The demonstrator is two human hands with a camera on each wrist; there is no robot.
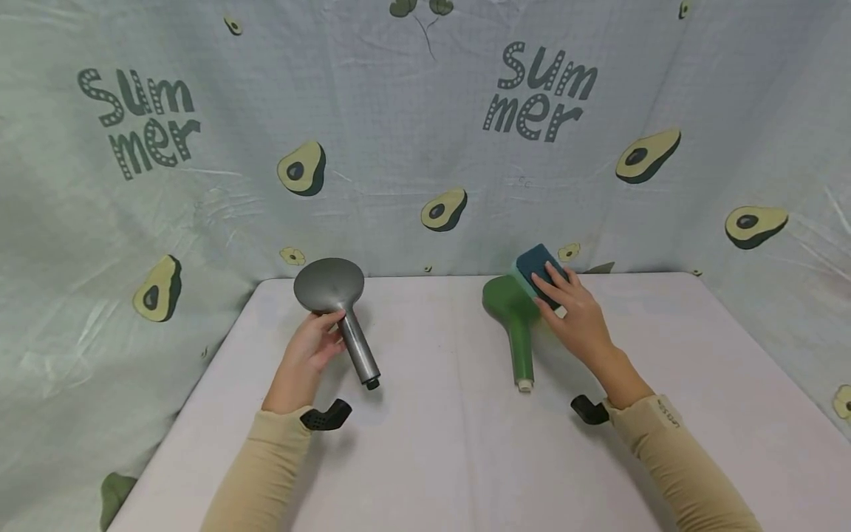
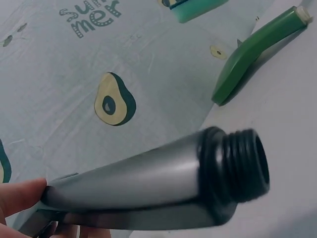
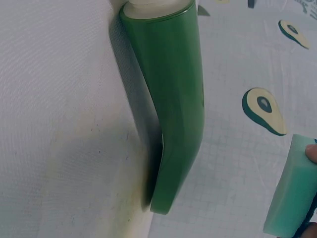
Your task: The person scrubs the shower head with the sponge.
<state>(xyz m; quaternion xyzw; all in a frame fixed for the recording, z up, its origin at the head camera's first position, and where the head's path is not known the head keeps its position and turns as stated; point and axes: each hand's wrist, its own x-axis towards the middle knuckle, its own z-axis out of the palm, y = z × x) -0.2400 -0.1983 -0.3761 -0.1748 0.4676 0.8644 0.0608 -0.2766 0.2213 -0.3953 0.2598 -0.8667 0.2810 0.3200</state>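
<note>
A grey shower head (image 1: 330, 284) with a threaded handle end (image 2: 245, 166) is held off the table by my left hand (image 1: 312, 351), thumb and fingers round its neck. On the right, my right hand (image 1: 575, 314) grips a sponge (image 1: 540, 270), dark blue on one face and mint green (image 3: 292, 198) on the other. The sponge is above and beside a green shower head (image 1: 508, 303), which lies on the table with its pale connector end (image 1: 525, 386) toward me. In the right wrist view, a gap separates the sponge from the green handle (image 3: 173, 89).
A white-covered table (image 1: 432, 458) spreads under both hands. Behind it hangs a pale curtain (image 1: 372, 111) printed with avocados and lettering. A black wrist camera mount sits on each wrist, the left mount (image 1: 326, 415) and the right mount (image 1: 589, 410).
</note>
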